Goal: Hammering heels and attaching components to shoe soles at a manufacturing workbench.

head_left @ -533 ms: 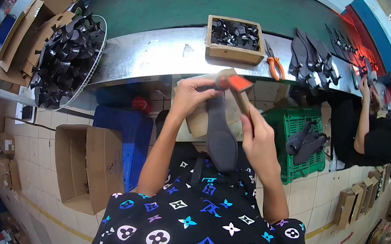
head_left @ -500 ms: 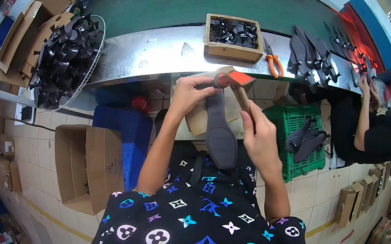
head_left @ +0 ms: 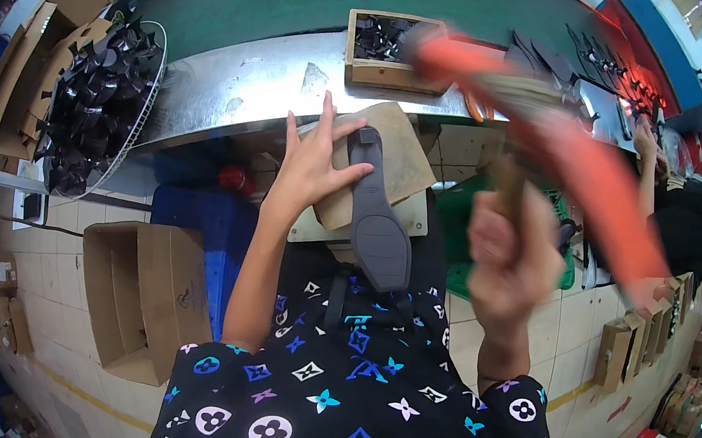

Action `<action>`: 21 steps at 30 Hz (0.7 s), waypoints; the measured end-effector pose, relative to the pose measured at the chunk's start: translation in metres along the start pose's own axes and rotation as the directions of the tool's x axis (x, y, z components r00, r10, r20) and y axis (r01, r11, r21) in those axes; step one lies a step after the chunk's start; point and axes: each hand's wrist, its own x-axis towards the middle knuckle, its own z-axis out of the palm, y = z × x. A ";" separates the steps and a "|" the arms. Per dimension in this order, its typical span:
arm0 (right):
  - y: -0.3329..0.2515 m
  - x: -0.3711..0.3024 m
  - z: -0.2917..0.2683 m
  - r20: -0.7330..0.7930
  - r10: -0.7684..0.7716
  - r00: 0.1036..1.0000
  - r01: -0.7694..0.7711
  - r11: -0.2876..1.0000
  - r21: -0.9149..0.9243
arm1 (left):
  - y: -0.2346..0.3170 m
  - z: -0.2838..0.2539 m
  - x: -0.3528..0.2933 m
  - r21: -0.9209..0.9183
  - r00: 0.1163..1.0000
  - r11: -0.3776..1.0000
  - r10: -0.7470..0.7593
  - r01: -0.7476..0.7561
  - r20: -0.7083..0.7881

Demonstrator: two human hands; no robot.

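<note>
A black shoe sole [head_left: 381, 245] with a small heel block at its far end lies along a worn tan board [head_left: 409, 151] over my lap. My left hand [head_left: 309, 165] steadies the heel end: thumb across the narrow part, forefinger beside the heel block, other fingers spread out. Up and to the right of the sole, my right hand [head_left: 513, 254] is wrapped round the wooden handle of a hammer [head_left: 593, 167]. Motion smears both this hand and the hammer's red-orange head.
On the metal bench edge stands a wooden box [head_left: 397, 74] of small black parts, with orange-handled pliers [head_left: 476, 107] partly hidden behind the hammer. A wire basket [head_left: 99, 111] of black heels is at left, above a cardboard box [head_left: 141, 298]. A green crate [head_left: 459, 273] and a co-worker [head_left: 688, 215] are at right.
The hammer has swung up and right, away from the heel end. My left hand has shifted its fingers, now spread by the heel. The view has shifted slightly.
</note>
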 end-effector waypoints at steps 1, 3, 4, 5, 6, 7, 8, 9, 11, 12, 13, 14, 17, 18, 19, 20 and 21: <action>0.000 -0.002 -0.005 -0.005 0.057 0.998 -0.056 0.988 0.143 | 0.009 -0.003 0.001 -0.122 1.000 0.992 -0.005 0.001 -0.030; 0.013 0.000 0.005 0.074 -0.167 0.983 0.177 0.972 -0.154 | 0.012 -0.001 0.006 -0.025 0.998 0.998 0.054 -0.055 -0.017; 0.043 -0.013 0.036 0.090 -0.003 0.996 0.011 0.996 -0.088 | 0.012 -0.002 0.008 0.097 0.995 0.991 0.098 -0.096 -0.016; 0.052 -0.023 0.042 0.138 0.057 0.989 -0.054 0.998 -0.026 | 0.010 0.003 0.004 0.094 0.995 0.991 0.093 -0.091 -0.019; 0.053 -0.028 0.045 0.186 0.111 0.976 -0.120 0.992 0.037 | 0.007 0.007 -0.002 0.043 0.996 0.996 0.077 -0.075 -0.044; 0.061 -0.009 0.042 0.194 0.054 0.979 -0.067 0.996 0.062 | 0.002 0.006 0.007 0.011 0.992 0.999 0.051 -0.050 -0.116; 0.050 -0.007 0.031 0.188 0.054 0.981 -0.063 0.997 0.041 | 0.006 0.006 0.001 0.122 0.976 0.980 0.173 -0.157 -0.134; 0.039 -0.006 0.024 0.184 0.053 0.982 -0.058 0.998 0.021 | 0.007 0.002 0.000 -0.044 0.962 0.970 0.229 -0.238 -0.152; 0.041 0.002 0.026 0.111 0.061 0.992 -0.062 0.998 0.011 | 0.021 -0.010 0.002 -0.196 0.938 0.926 0.284 -0.321 -0.197; 0.047 0.006 0.029 0.092 0.034 0.995 -0.033 0.999 -0.005 | 0.035 -0.016 -0.012 -0.416 0.969 0.875 0.221 -0.248 -0.113; 0.050 0.004 0.030 0.103 0.041 0.994 -0.041 0.999 -0.005 | 0.051 -0.023 -0.031 -0.618 0.985 0.775 0.171 -0.135 -0.001; 0.055 0.005 0.032 0.215 0.094 0.972 -0.072 0.992 -0.106 | 0.063 -0.033 -0.044 -0.622 0.988 0.773 0.157 -0.121 0.002; 0.083 0.003 0.052 0.478 0.095 0.873 0.068 0.948 -0.312 | 0.086 -0.062 -0.062 -0.812 0.942 0.522 0.046 0.262 0.333; 0.089 -0.001 0.056 0.606 0.026 0.795 0.250 0.896 -0.367 | 0.096 -0.070 -0.067 -0.844 0.929 0.436 0.047 0.311 0.367; 0.090 0.000 0.058 0.624 -0.085 0.777 0.380 0.853 -0.357 | 0.103 -0.075 -0.072 -0.883 0.948 0.381 0.048 0.275 0.316; 0.084 0.008 0.055 0.635 -0.085 0.767 0.381 0.858 -0.345 | 0.103 -0.079 -0.074 -0.883 0.947 0.373 0.032 0.285 0.319; 0.076 0.021 0.050 0.592 -0.163 0.789 0.305 0.941 -0.147 | 0.103 -0.082 -0.076 -0.886 0.938 0.368 0.088 0.283 0.336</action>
